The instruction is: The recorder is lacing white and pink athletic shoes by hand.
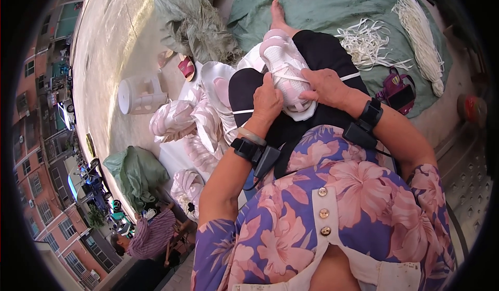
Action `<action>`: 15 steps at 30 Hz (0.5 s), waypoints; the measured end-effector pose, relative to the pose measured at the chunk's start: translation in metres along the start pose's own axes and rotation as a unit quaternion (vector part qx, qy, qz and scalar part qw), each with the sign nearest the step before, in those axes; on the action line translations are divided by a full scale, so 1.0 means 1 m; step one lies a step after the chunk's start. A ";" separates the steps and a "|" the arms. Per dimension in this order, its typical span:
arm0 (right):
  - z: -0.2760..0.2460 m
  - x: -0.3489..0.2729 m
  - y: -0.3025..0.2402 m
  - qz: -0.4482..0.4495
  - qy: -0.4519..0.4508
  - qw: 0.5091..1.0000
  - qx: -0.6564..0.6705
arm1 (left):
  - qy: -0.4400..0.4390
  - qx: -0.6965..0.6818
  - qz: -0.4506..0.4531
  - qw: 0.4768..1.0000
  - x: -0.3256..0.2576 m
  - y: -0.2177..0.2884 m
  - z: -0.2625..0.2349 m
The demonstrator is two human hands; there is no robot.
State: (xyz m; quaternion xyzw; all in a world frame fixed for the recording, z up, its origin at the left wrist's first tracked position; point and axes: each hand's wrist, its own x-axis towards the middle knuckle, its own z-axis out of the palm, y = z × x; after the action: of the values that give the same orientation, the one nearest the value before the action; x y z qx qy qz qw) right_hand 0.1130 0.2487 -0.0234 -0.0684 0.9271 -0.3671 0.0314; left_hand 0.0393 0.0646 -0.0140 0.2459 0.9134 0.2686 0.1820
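Observation:
A pink and white sneaker (pixel 286 65) rests in my lap between my black-trousered knees, its toe pointing away from me. One white shoelace (pixel 292 77) runs across its tongue area. On the shoe's left side my left hand (pixel 268 101) is closed, thumb and fingers pinching the lace. From the right, my right hand (pixel 327 89) grips the lace's other side, its fingers curled close to the shoe's opening. The fingertips partly hide the lace ends. More pink and white shoes (pixel 179 117) lie heaped by my left knee.
Loose white laces (pixel 366 44) and a long lace bundle (pixel 420 44) lie on a green tarp (pixel 322 2), near a purple bag (pixel 397 91). Leftward are a white plastic container (pixel 138 94), a red sandal (pixel 186 68), a green sack (pixel 136 174) and a person in stripes (pixel 153 234).

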 end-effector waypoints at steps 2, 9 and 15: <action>-0.001 -0.001 0.000 0.000 0.005 1.000 0.007 | -0.004 0.003 -0.002 1.000 0.001 0.001 0.000; -0.012 -0.008 0.001 0.012 -0.006 1.000 -0.001 | -0.023 0.012 0.006 1.000 0.001 0.001 -0.005; -0.021 -0.015 0.011 -0.027 0.074 0.996 -0.045 | -0.072 -0.125 -0.052 0.988 -0.002 -0.013 -0.018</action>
State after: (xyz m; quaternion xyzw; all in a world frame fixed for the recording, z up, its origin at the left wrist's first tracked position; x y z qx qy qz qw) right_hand 0.1242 0.2729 -0.0157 -0.0672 0.9403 -0.3299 -0.0500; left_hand 0.0278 0.0471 -0.0070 0.1924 0.8687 0.3526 0.2900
